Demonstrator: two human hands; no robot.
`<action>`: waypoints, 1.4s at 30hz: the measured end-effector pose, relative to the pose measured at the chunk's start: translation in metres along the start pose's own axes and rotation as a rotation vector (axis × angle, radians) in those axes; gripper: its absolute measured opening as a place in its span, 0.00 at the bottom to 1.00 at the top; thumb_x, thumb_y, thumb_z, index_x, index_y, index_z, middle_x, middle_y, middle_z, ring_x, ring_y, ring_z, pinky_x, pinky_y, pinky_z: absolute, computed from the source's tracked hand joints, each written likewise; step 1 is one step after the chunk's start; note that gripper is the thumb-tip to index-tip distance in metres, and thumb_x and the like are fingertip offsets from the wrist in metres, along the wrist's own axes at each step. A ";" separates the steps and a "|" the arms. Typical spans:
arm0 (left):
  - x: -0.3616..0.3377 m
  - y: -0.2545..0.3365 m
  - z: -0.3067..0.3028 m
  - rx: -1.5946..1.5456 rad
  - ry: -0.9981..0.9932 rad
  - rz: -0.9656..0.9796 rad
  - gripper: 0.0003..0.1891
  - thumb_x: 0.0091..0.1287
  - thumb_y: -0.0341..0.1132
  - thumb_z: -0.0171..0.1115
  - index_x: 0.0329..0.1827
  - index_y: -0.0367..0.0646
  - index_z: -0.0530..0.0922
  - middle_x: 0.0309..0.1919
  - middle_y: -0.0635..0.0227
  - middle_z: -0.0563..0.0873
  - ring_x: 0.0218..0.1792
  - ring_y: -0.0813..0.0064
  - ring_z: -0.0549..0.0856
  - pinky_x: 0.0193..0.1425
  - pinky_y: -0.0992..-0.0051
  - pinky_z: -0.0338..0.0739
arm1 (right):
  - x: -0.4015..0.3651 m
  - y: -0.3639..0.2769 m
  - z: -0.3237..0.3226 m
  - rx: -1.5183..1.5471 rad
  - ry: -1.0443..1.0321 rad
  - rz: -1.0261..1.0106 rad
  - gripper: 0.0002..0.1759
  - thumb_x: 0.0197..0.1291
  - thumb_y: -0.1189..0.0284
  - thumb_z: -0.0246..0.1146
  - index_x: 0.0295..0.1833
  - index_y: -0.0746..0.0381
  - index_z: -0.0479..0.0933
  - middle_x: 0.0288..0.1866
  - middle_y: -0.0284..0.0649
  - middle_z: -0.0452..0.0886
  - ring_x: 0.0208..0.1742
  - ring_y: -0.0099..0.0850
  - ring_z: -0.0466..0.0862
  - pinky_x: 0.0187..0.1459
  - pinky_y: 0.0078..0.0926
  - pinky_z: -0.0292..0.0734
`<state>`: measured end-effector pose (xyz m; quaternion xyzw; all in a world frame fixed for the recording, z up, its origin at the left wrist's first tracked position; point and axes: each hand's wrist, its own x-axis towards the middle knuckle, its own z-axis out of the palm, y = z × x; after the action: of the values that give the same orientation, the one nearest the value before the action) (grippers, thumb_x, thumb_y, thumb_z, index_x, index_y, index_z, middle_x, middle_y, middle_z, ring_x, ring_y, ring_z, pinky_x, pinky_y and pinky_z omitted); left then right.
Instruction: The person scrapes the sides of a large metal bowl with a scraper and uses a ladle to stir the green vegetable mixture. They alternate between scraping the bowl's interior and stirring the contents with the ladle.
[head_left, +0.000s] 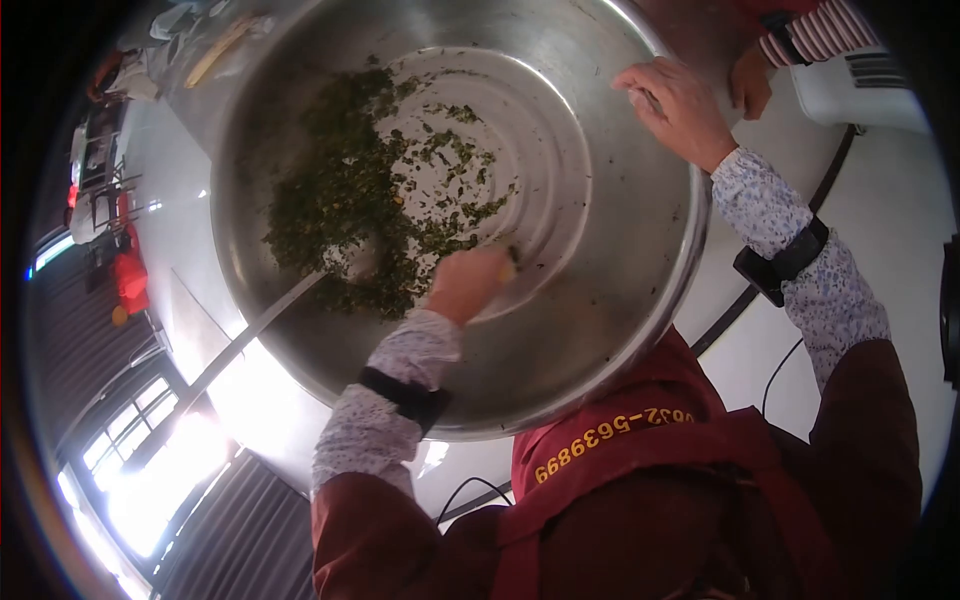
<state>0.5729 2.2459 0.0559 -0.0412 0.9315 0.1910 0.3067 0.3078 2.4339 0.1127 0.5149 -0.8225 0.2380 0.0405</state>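
Observation:
A large round metal bowl holds chopped green leaves, heaped toward its left side, with loose bits scattered over the bottom. My left hand is closed low inside the bowl, at the lower right edge of the leaves. A small yellowish piece shows at its fingertips, too small to identify. My right hand is over the bowl's upper right rim, its fingers loosely spread and pointing inward, with nothing visible between them. A long-handled utensil leans across the left rim, its lower end among the leaves.
Another person's hand, below a striped sleeve, is just beyond my right hand. A white stool stands at upper right. Plastic bags and a pale stick-like object lie at upper left. A dark cable crosses the floor at right.

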 end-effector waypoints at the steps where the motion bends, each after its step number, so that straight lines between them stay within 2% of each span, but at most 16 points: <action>1: -0.008 -0.015 -0.002 0.017 -0.020 -0.044 0.12 0.52 0.35 0.58 0.40 0.44 0.77 0.31 0.57 0.81 0.34 0.56 0.82 0.40 0.60 0.77 | -0.002 -0.001 -0.002 0.007 -0.012 0.020 0.06 0.53 0.76 0.55 0.38 0.57 0.72 0.32 0.32 0.80 0.35 0.33 0.78 0.41 0.33 0.72; 3: -0.029 -0.044 -0.017 0.219 -0.171 -0.165 0.09 0.58 0.36 0.51 0.33 0.44 0.79 0.30 0.58 0.82 0.33 0.58 0.84 0.36 0.61 0.79 | -0.002 -0.001 -0.002 0.017 -0.012 0.028 0.06 0.53 0.76 0.55 0.38 0.57 0.72 0.32 0.32 0.80 0.35 0.33 0.78 0.41 0.33 0.72; 6: -0.053 -0.062 -0.027 0.296 -0.064 -0.196 0.09 0.59 0.36 0.51 0.33 0.44 0.79 0.29 0.58 0.82 0.32 0.58 0.84 0.34 0.61 0.79 | 0.001 0.002 0.001 0.038 0.030 0.015 0.06 0.52 0.77 0.55 0.38 0.57 0.72 0.32 0.33 0.80 0.34 0.34 0.78 0.40 0.34 0.73; 9: -0.028 -0.018 -0.035 0.179 0.130 -0.001 0.08 0.60 0.34 0.50 0.35 0.44 0.77 0.24 0.61 0.80 0.31 0.60 0.84 0.32 0.62 0.79 | -0.002 -0.001 -0.001 0.037 0.026 0.020 0.06 0.52 0.76 0.56 0.37 0.57 0.73 0.32 0.33 0.80 0.35 0.34 0.78 0.40 0.33 0.73; 11: 0.009 0.006 -0.021 0.103 0.089 -0.013 0.09 0.54 0.36 0.58 0.37 0.45 0.75 0.31 0.58 0.81 0.33 0.56 0.82 0.37 0.60 0.77 | 0.000 -0.002 -0.002 0.015 0.003 0.038 0.06 0.51 0.76 0.56 0.37 0.57 0.73 0.32 0.33 0.80 0.35 0.34 0.78 0.40 0.33 0.73; 14: 0.031 0.027 -0.020 0.145 0.044 0.030 0.09 0.53 0.35 0.58 0.37 0.46 0.75 0.31 0.59 0.81 0.33 0.56 0.82 0.38 0.60 0.76 | 0.000 0.001 0.000 0.011 0.041 0.028 0.06 0.51 0.77 0.56 0.36 0.58 0.73 0.32 0.34 0.79 0.35 0.35 0.78 0.39 0.33 0.73; 18: 0.000 -0.046 -0.021 0.244 0.132 0.017 0.09 0.57 0.35 0.53 0.25 0.43 0.80 0.22 0.59 0.82 0.27 0.59 0.84 0.31 0.63 0.79 | -0.001 0.002 -0.002 0.079 0.073 0.012 0.06 0.50 0.77 0.56 0.35 0.58 0.73 0.29 0.36 0.78 0.33 0.36 0.77 0.37 0.33 0.72; 19: -0.014 -0.059 -0.039 0.335 0.020 -0.036 0.09 0.57 0.35 0.52 0.28 0.43 0.79 0.24 0.58 0.82 0.28 0.60 0.84 0.31 0.63 0.79 | 0.001 0.002 -0.002 0.098 0.074 0.009 0.06 0.50 0.78 0.56 0.35 0.58 0.73 0.28 0.37 0.77 0.32 0.37 0.77 0.36 0.34 0.72; 23: -0.016 -0.053 -0.062 0.242 0.042 -0.143 0.08 0.57 0.35 0.53 0.35 0.44 0.78 0.29 0.57 0.81 0.33 0.57 0.83 0.36 0.61 0.78 | -0.003 0.006 0.001 0.116 0.035 0.040 0.06 0.51 0.77 0.56 0.37 0.59 0.74 0.30 0.38 0.77 0.33 0.36 0.76 0.37 0.33 0.71; 25: 0.013 -0.027 -0.058 0.045 0.141 0.014 0.09 0.56 0.36 0.55 0.37 0.44 0.77 0.30 0.57 0.82 0.34 0.56 0.83 0.39 0.60 0.77 | -0.001 0.005 0.001 0.128 0.096 0.014 0.06 0.48 0.77 0.56 0.35 0.59 0.72 0.26 0.39 0.75 0.31 0.38 0.76 0.36 0.35 0.72; 27: 0.035 -0.005 -0.062 -0.054 0.123 0.004 0.11 0.54 0.35 0.57 0.39 0.44 0.77 0.31 0.57 0.83 0.35 0.57 0.83 0.39 0.60 0.77 | 0.000 0.004 -0.002 0.115 0.078 0.026 0.06 0.48 0.78 0.56 0.35 0.59 0.72 0.27 0.39 0.76 0.32 0.38 0.76 0.36 0.35 0.72; 30: 0.070 0.026 -0.052 0.067 0.104 0.002 0.12 0.52 0.34 0.58 0.40 0.46 0.77 0.30 0.57 0.83 0.35 0.57 0.83 0.39 0.61 0.77 | -0.001 0.002 0.000 0.104 0.075 0.036 0.06 0.48 0.77 0.56 0.34 0.59 0.72 0.27 0.38 0.76 0.33 0.38 0.76 0.37 0.35 0.71; 33: 0.050 -0.012 -0.048 0.099 0.030 -0.024 0.11 0.53 0.38 0.58 0.38 0.45 0.79 0.30 0.56 0.82 0.34 0.56 0.82 0.39 0.60 0.76 | -0.002 0.003 -0.003 0.115 0.074 0.054 0.06 0.49 0.77 0.56 0.35 0.59 0.73 0.28 0.38 0.76 0.35 0.37 0.76 0.39 0.35 0.71; 35: 0.015 -0.041 -0.066 0.314 -0.085 -0.084 0.06 0.54 0.31 0.55 0.33 0.44 0.79 0.29 0.59 0.83 0.32 0.59 0.83 0.36 0.62 0.78 | -0.001 0.002 -0.005 0.139 0.063 0.065 0.06 0.49 0.77 0.56 0.35 0.59 0.73 0.28 0.37 0.76 0.35 0.37 0.76 0.39 0.35 0.71; 38: -0.004 -0.066 -0.075 0.454 -0.017 -0.123 0.08 0.54 0.32 0.56 0.35 0.45 0.79 0.28 0.60 0.82 0.32 0.60 0.83 0.34 0.62 0.78 | 0.000 0.004 -0.006 0.091 0.061 0.082 0.06 0.49 0.76 0.55 0.35 0.59 0.74 0.28 0.37 0.76 0.35 0.36 0.76 0.39 0.35 0.71; 42: 0.030 -0.015 -0.073 0.215 0.193 0.075 0.09 0.56 0.33 0.54 0.38 0.45 0.77 0.25 0.60 0.82 0.30 0.60 0.83 0.33 0.63 0.78 | 0.001 0.003 -0.005 0.111 0.059 0.056 0.06 0.48 0.77 0.55 0.34 0.59 0.74 0.29 0.37 0.77 0.34 0.36 0.76 0.38 0.34 0.71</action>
<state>0.5112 2.2049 0.0873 0.0084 0.9727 0.0966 0.2110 0.3033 2.4366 0.1167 0.4860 -0.8206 0.2991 0.0294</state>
